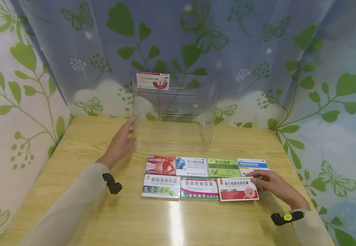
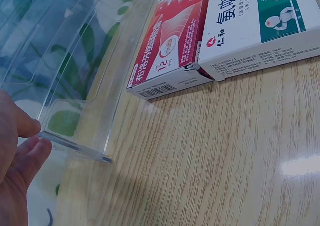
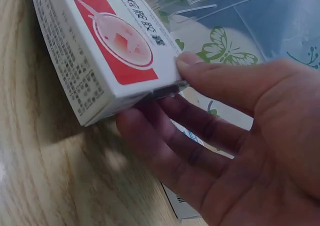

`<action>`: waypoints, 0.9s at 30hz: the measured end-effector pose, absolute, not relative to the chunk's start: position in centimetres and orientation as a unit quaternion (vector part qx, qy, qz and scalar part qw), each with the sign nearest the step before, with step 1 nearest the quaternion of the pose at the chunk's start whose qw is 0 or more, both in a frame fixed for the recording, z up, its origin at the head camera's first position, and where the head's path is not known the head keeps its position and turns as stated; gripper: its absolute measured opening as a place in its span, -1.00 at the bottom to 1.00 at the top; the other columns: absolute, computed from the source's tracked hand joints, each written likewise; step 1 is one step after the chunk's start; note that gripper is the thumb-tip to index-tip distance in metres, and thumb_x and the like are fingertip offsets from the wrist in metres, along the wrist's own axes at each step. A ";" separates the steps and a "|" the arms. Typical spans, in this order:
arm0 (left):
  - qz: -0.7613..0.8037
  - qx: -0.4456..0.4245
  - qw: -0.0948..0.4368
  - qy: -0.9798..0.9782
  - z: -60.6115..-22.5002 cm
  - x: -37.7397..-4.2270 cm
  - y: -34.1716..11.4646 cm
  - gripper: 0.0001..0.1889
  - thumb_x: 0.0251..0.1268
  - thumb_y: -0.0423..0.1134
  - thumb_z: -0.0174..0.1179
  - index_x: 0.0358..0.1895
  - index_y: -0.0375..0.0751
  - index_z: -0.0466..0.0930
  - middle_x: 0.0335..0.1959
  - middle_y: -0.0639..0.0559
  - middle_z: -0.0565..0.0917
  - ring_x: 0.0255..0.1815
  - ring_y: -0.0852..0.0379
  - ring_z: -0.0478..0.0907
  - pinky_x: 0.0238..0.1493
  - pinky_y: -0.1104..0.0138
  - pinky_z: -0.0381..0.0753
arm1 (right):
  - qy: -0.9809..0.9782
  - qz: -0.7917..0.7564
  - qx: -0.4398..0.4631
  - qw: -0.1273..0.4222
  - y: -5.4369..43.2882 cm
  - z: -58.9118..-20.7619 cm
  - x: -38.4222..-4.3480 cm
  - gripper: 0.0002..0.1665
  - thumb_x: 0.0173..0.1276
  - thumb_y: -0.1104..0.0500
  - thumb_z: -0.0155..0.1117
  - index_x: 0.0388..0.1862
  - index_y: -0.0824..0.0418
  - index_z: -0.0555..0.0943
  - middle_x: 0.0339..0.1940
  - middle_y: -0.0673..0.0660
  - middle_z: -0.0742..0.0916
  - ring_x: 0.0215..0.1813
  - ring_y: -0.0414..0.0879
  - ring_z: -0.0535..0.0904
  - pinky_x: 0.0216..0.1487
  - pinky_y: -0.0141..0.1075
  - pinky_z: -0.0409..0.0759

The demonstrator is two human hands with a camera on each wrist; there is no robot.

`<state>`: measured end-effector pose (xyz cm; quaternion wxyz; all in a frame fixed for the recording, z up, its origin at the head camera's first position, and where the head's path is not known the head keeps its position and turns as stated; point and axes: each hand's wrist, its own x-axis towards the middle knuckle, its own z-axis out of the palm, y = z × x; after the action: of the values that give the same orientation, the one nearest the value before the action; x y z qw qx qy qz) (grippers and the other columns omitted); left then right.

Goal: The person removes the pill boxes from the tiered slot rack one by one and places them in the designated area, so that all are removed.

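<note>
My right hand point(image 1: 265, 182) pinches the right end of a white and red medicine box point(image 1: 237, 189). In the right wrist view the thumb point(image 3: 192, 66) lies on the box's top edge and the fingers point(image 3: 150, 136) reach underneath, the near end raised off the wood. My left hand point(image 1: 119, 143) touches the left side of a clear plastic tiered rack point(image 1: 173, 135), fingertips at its edge in the left wrist view. One white and red medicine box point(image 1: 152, 81) stands on the rack's top tier, at the left.
Before the rack lie a red box point(image 1: 160, 165), a white-blue box point(image 1: 191, 166), a green box point(image 1: 223, 167) and a blue-striped box point(image 1: 251, 164). Nearer are a white-green box point(image 1: 161, 187) and a pink-green box point(image 1: 199, 188). Leaf-patterned curtains point(image 1: 242, 68) surround the wooden table point(image 1: 128, 222).
</note>
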<state>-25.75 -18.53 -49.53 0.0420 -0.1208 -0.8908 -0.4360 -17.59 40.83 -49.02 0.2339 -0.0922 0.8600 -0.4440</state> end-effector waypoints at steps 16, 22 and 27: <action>-0.438 -0.115 0.037 -0.891 -49.5 -25.7 -18.5 -0.05 0.60 -0.60 0.08 0.83 0.13 -0.12 0.81 -0.25 0.05 0.58 -0.44 0.42 0.46 -0.29 0.62 | 0.871 -0.438 -0.064 0.211 40.1 -49.7 -17.5 -0.45 0.69 0.06 0.29 0.47 0.35 0.56 0.46 0.47 0.59 0.08 -0.11 0.73 -0.06 -0.19 0.87; -0.436 -0.112 0.040 -0.892 -49.6 -25.8 -18.5 -0.05 0.60 -0.60 0.09 0.83 0.15 -0.10 0.81 -0.24 0.07 0.58 -0.42 0.44 0.45 -0.26 0.63 | 0.866 -0.452 -0.068 0.202 39.9 -49.6 -17.5 -0.45 0.70 0.13 0.27 0.48 0.42 0.49 0.39 0.52 0.60 0.12 -0.01 0.76 -0.05 -0.12 0.91; -0.442 -0.116 0.039 -0.889 -49.6 -25.8 -18.5 -0.04 0.60 -0.60 0.10 0.83 0.18 -0.10 0.82 -0.23 0.06 0.57 -0.43 0.44 0.45 -0.26 0.63 | 0.883 -0.440 -0.057 0.151 39.7 -49.2 -18.1 -0.43 0.72 0.11 0.25 0.49 0.45 0.48 0.25 0.50 0.66 -0.02 0.00 0.79 -0.12 -0.16 0.92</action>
<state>-25.85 -18.52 -49.62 0.0394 -0.1164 -0.8888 -0.4415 -18.11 39.65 -49.17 0.1514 -0.0570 0.8831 -0.4405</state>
